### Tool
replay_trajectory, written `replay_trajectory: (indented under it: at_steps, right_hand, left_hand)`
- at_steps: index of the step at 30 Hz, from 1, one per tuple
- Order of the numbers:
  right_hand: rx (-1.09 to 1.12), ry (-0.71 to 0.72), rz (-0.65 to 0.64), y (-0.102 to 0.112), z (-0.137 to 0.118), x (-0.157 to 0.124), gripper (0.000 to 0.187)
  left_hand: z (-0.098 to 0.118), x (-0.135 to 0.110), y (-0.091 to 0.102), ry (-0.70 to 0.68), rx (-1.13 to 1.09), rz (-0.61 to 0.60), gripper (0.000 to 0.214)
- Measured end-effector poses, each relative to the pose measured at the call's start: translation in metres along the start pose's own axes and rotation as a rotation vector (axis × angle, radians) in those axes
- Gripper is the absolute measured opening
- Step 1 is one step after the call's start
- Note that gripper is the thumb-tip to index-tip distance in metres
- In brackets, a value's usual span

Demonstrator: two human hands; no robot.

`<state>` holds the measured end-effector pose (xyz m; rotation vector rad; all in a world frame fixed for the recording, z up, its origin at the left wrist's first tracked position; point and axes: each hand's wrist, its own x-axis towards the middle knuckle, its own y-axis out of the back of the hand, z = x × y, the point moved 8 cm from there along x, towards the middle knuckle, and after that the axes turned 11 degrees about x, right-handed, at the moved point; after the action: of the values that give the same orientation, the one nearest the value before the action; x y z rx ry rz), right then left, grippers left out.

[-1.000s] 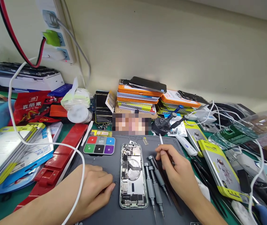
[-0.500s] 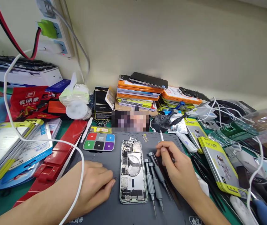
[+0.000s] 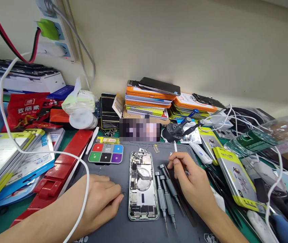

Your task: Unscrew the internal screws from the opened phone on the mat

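Observation:
An opened phone [image 3: 144, 185], its screen off and inner parts bare, lies on the dark grey mat [image 3: 123, 233]. To its left my left hand [image 3: 103, 199] rests on the mat, fingers curled together, with nothing visible in it. My right hand [image 3: 190, 179] is closed, a thin white stick like a cigarette [image 3: 175, 146] standing up from its fingers. Between that hand and the phone lie several grey screwdrivers [image 3: 167, 194], side by side. A small gold-coloured part [image 3: 156, 148] sits above the phone.
Behind the phone are a coloured screw tray [image 3: 105, 153], a blurred-out screen [image 3: 140, 130] and a tool holder [image 3: 173, 131]. Battery boxes [image 3: 237, 177] and a plastic bottle [image 3: 255, 140] crowd the right. A white cable [image 3: 86, 189] hangs across my left forearm, near a red tool [image 3: 57, 175].
The view has shifted very slightly. Both hands keep their poses, and the phone and screwdrivers stay where they were on the mat.

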<state>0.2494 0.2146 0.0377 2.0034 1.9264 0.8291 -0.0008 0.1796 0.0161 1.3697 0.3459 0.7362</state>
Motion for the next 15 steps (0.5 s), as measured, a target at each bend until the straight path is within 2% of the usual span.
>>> replay_trajectory:
  at_steps: [15]
  right_hand:
    - [-0.012,0.014,-0.012,-0.0013,-0.0014,-0.0004,0.016]
  left_hand:
    - [0.0008,-0.0022,-0.0014,-0.012,-0.001,0.031,0.034]
